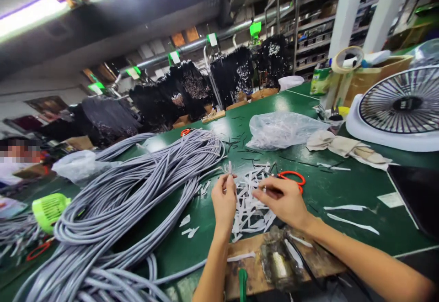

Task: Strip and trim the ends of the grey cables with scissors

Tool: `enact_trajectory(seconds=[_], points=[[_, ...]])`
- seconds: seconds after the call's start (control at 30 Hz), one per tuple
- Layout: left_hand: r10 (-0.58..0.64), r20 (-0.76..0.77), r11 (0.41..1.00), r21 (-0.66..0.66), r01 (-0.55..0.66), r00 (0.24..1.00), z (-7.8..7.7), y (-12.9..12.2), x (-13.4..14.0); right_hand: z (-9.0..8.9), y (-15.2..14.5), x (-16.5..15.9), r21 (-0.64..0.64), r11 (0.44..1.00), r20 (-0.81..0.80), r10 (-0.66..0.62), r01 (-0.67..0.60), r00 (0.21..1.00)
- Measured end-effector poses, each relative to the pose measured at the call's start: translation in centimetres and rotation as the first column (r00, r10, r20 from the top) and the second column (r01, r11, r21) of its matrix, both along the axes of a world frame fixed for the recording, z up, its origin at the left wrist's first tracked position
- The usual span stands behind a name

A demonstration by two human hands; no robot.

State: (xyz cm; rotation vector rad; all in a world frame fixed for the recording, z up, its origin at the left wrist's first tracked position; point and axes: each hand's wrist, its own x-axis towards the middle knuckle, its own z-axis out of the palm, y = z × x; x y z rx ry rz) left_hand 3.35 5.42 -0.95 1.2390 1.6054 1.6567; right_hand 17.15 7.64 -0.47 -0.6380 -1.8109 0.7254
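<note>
My left hand (pixel 224 198) is closed in a pinch, and a small pale, translucent piece (pixel 230 167) sticks up from its fingertips. What kind of piece it is, I cannot make out. To its right, my right hand (pixel 286 200) has thumb and fingers drawn together; whatever may be between them is hidden. Between and below the hands lies a pile of white strips (pixel 252 197). Orange-handled scissors (pixel 295 177) rest just beyond my right hand. A large bundle of grey cables (pixel 147 178) spreads over the table on the left.
A wooden board (pixel 243 270) with a metal block (pixel 279 261) is at the front edge of the green table (pixel 206 210). Beyond lie a clear plastic bag (pixel 284 128), a folded cloth (pixel 346 146) and a white fan (pixel 404 105). At far left sits a person (pixel 13 167).
</note>
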Motion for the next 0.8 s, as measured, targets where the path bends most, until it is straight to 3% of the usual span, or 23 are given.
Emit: enact_trajectory(seconds=[0.07, 0.17, 0.5, 0.8], points=[[-0.083, 0.048, 0.996, 0.022, 0.082, 0.995, 0.1, -0.4, 0.8, -0.3, 0.9, -0.1, -0.169, 0.981, -0.007, -0.093, 0.091, 0.996], [-0.152, 0.013, 0.988, 0.042, 0.151, 0.988, 0.3, -1.1, 2.3, -0.5, 1.6, -0.1, -0.249, 0.968, 0.0, -0.045, 0.044, 0.999], [-0.191, 0.167, 0.981, 0.0, 0.194, 0.967, -0.2, -1.1, 2.6, -0.3, 1.4, -0.2, -0.312, 0.949, -0.12, 0.008, -0.045, 0.993], [-0.115, 0.297, 0.992, 0.092, 0.091, 0.948, -0.6, -1.2, 3.0, 0.2, 0.9, 0.2, -0.253, 0.966, -0.067, 0.041, -0.057, 0.997]])
